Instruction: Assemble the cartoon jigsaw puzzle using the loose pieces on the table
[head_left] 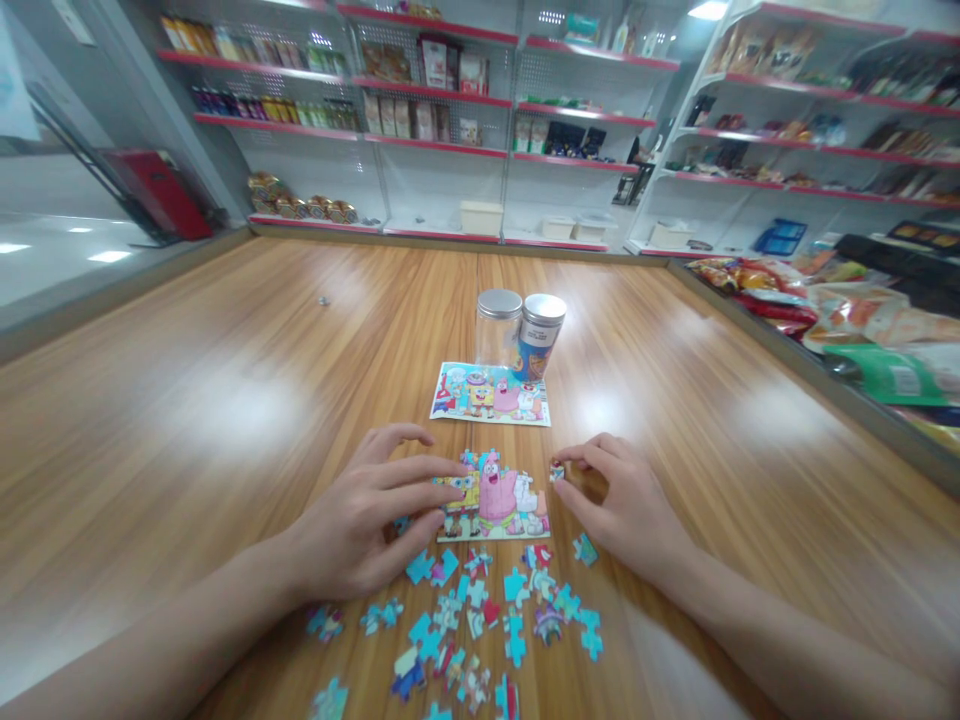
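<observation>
A partly joined jigsaw puzzle (496,498) lies on the wooden table, showing a pink starfish and a yellow sponge figure. My left hand (375,510) rests over its left side, fingers spread, with fingertips on the yellow figure. Just off the puzzle's right edge, my right hand (622,500) pinches a small puzzle piece (556,471) between thumb and index finger. Many loose puzzle pieces (514,640), mostly light blue, are scattered below the puzzle. Behind it lies a printed picture card (491,398) with the same figures.
A clear jar (496,330) with a silver lid stands beside a labelled can (541,338) at the card's back edge. Packaged snacks (862,320) are heaped along the right. Stocked shelves (435,85) line the far wall. A small metallic object (323,300) sits at the back left.
</observation>
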